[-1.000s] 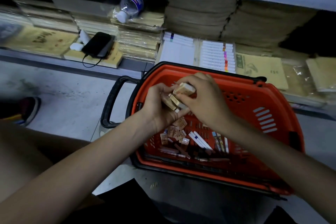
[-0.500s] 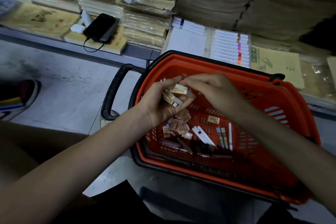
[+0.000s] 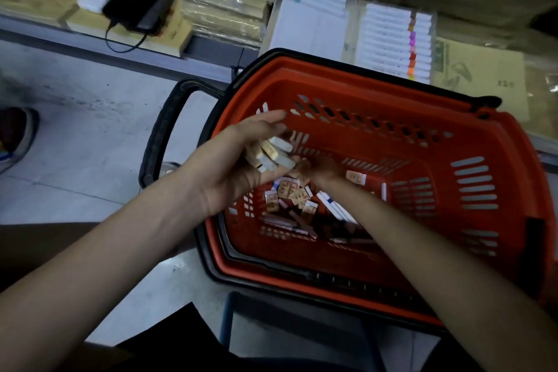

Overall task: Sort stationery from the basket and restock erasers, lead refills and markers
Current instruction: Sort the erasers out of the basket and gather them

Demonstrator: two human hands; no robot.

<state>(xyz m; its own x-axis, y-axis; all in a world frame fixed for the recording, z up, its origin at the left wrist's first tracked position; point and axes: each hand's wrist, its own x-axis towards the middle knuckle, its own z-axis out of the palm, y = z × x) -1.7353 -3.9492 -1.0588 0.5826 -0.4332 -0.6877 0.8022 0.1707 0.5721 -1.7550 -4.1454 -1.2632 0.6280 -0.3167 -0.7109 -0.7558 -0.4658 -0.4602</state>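
Stationery is sorted from an orange basket (image 3: 377, 81) standing on a shop floor. The left hand (image 3: 241, 166), raised over the basket's left wall, clasps a small stack of erasers (image 3: 276, 154) in its curled fingers, apparently serving as a collecting tray. The right hand (image 3: 320, 167) dips inside the basket just above the loose pile (image 3: 290, 193) on its bottom, likely after another piece. Whether its fingers have closed on anything cannot be told. A stray eraser (image 3: 356, 177) lies just right of that hand. Behind the basket, marker sets (image 3: 395, 42) line the shelf (image 3: 211, 48).
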